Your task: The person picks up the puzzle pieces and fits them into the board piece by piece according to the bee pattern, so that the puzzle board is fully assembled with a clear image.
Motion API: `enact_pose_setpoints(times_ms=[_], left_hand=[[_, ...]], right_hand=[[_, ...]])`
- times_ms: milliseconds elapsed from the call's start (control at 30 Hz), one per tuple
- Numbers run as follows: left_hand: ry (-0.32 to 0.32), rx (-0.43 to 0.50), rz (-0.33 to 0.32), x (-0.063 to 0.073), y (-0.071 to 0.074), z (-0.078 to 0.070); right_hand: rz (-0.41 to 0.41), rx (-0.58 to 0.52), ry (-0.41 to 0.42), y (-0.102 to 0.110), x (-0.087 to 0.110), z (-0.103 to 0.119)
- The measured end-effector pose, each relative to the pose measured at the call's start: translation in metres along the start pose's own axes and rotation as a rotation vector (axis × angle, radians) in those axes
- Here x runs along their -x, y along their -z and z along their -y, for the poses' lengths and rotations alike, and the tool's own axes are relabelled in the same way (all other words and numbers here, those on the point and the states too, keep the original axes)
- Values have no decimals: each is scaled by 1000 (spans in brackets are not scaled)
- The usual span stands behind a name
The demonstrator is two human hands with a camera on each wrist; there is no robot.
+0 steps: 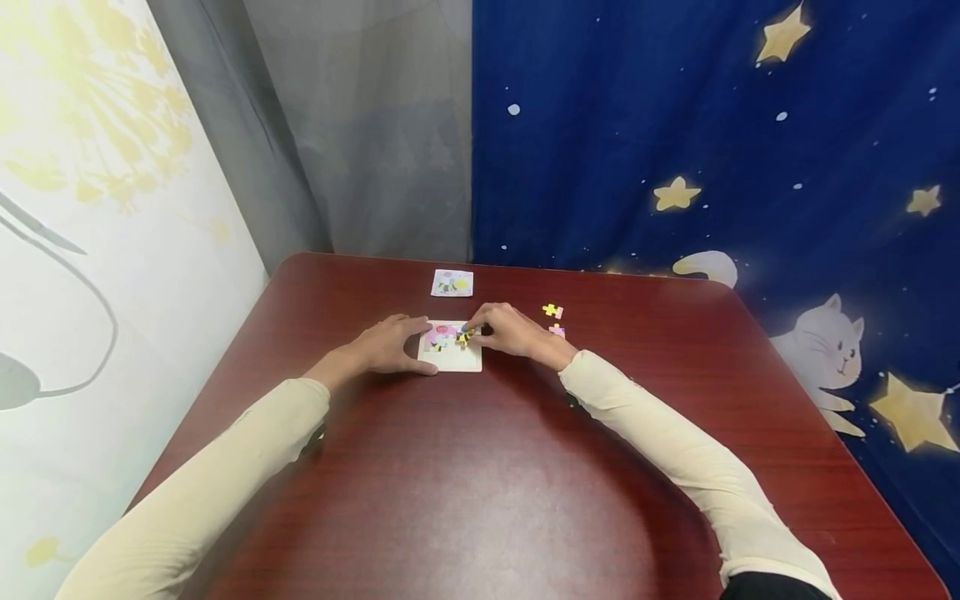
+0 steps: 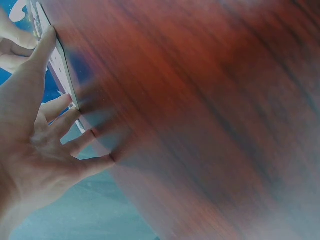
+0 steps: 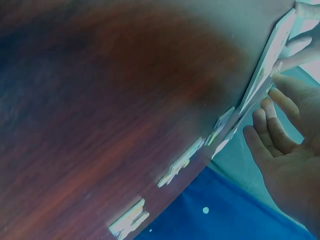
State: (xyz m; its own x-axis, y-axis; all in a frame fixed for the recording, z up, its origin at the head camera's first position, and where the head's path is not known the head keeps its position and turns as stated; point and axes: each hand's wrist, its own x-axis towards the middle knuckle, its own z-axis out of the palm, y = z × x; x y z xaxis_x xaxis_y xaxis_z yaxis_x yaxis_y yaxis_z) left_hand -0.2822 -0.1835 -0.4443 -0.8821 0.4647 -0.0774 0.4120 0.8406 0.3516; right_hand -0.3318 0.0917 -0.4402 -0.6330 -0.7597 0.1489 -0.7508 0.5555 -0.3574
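A white square puzzle board (image 1: 459, 361) lies on the table, with several joined pink, yellow and black pieces (image 1: 437, 337) in its upper left part. My left hand (image 1: 390, 343) spreads its fingers at the board's left side. In the left wrist view, the thumb of that hand (image 2: 37, 107) touches the board's edge (image 2: 62, 70), and the other fingers reach down to the table. Between thumb and fingertips, my right hand (image 1: 513, 330) pinches a yellow and black puzzle piece (image 1: 463, 338) over the board's right part. The piece's underside is hidden.
Behind the board lies a small picture card (image 1: 452, 283). Loose puzzle pieces (image 1: 553, 311) lie right of the right hand; the right wrist view shows further pieces (image 3: 180, 162) along the table. The dark red table (image 1: 465, 483) ends at a curtain (image 1: 570, 167).
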Motion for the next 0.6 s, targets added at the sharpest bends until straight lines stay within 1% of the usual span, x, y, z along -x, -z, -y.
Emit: enact_pose_setpoints(times_ms=[200,600], left_hand=[[-6,0,-1,-2,0,1],[-12,-5,-2,0,1,1]], right_hand=[[23,0,-1,-3,-2,5],[30,7,30,-12,-6,11]])
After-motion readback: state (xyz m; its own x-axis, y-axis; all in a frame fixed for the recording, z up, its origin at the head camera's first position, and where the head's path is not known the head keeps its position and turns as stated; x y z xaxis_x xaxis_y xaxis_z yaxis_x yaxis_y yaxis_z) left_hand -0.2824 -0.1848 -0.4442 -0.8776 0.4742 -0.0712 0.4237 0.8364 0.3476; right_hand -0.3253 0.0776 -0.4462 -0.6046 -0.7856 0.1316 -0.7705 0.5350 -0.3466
